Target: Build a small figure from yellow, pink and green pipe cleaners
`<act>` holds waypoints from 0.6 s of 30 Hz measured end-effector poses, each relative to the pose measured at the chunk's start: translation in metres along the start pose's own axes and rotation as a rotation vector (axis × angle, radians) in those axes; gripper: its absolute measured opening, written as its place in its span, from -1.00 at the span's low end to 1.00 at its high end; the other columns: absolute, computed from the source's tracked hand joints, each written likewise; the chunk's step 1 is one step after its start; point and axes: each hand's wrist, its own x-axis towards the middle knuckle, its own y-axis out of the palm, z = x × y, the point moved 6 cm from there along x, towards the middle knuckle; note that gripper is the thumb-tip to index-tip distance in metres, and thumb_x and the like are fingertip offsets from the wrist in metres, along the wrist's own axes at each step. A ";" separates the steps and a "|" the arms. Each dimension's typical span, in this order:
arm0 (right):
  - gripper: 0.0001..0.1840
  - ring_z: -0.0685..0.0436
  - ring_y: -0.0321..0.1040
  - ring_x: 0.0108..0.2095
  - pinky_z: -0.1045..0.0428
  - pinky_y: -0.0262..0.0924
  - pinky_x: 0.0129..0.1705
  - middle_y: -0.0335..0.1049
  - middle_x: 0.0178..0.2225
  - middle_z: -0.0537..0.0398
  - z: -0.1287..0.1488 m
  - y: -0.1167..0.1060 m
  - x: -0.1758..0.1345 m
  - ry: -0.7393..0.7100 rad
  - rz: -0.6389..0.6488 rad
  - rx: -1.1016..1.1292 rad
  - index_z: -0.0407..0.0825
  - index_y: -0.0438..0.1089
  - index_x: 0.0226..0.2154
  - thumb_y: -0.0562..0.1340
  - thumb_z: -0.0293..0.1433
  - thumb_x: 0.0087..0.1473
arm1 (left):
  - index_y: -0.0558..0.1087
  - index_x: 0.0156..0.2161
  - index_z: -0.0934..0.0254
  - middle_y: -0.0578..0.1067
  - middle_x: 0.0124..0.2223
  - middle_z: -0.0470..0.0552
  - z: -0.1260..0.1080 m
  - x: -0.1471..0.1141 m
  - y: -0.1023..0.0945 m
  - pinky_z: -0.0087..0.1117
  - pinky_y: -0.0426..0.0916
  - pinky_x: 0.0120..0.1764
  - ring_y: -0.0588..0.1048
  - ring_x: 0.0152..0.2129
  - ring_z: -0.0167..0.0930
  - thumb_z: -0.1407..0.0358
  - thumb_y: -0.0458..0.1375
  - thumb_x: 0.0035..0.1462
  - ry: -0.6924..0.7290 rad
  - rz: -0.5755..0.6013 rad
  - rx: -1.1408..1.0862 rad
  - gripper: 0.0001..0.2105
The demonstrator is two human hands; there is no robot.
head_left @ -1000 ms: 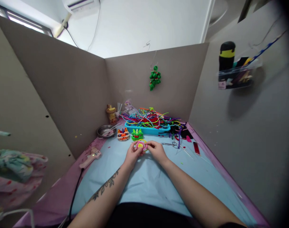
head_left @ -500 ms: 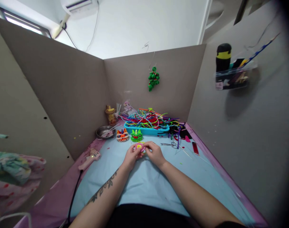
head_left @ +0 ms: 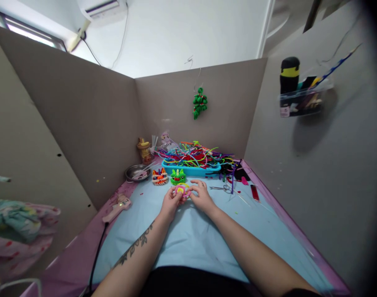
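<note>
My left hand (head_left: 171,201) grips a small pink pipe-cleaner piece (head_left: 180,190) with a yellow middle, its thumb laid over the front. At the right edge of that piece, my right hand (head_left: 202,196) pinches with thumb and a finger, while another finger is lifted off. A yellow-green strand shows along the top of the piece. Just beyond my hands sit two fuzzy animal heads made of pipe cleaners, an orange and white one (head_left: 159,177) and a green one (head_left: 177,177).
A blue tray (head_left: 191,170) heaped with coloured pipe cleaners (head_left: 194,154) stands at the back. Scissors (head_left: 221,188) and a red-black item (head_left: 254,192) lie to the right. On the left are a metal bowl (head_left: 137,173) and a corded glue gun (head_left: 116,209). Grey panels (head_left: 176,99) surround the table.
My right hand's fingers have spread somewhat, with one finger lifting from the pink piece. The piece has shifted slightly left in my left hand, and more of the yellow-green strand shows.
</note>
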 end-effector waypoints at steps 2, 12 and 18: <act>-0.83 -0.24 -0.03 0.08 -0.20 -0.10 0.10 0.16 0.00 -0.01 -0.001 0.005 -0.001 -0.016 0.087 -0.017 0.03 0.44 -0.39 0.17 -0.41 -0.11 | 0.31 -0.14 0.35 0.49 -0.44 -0.02 0.000 0.000 0.001 -0.53 0.30 -0.51 0.42 -0.62 -0.53 0.22 0.29 -0.16 -0.010 0.013 -0.022 -0.55; -0.67 -0.25 -0.14 0.16 -0.17 -0.13 0.15 -0.03 0.10 -0.07 0.007 0.019 -0.009 -0.053 0.236 0.010 -0.01 0.33 -0.25 0.27 -0.37 -0.18 | 0.33 -0.18 0.35 0.44 -0.49 -0.08 -0.002 -0.002 0.004 -0.60 0.22 -0.61 0.34 -0.69 -0.61 0.24 0.30 -0.15 -0.085 0.053 -0.129 -0.59; -0.84 -0.19 -0.02 0.10 -0.16 -0.08 0.13 0.08 0.02 -0.03 0.007 0.012 -0.006 -0.034 0.181 0.061 0.01 0.38 -0.32 0.18 -0.41 -0.04 | 0.35 -0.18 0.35 0.44 -0.50 -0.08 -0.001 -0.002 0.003 -0.61 0.22 -0.62 0.33 -0.70 -0.61 0.23 0.32 -0.18 -0.096 0.033 -0.123 -0.57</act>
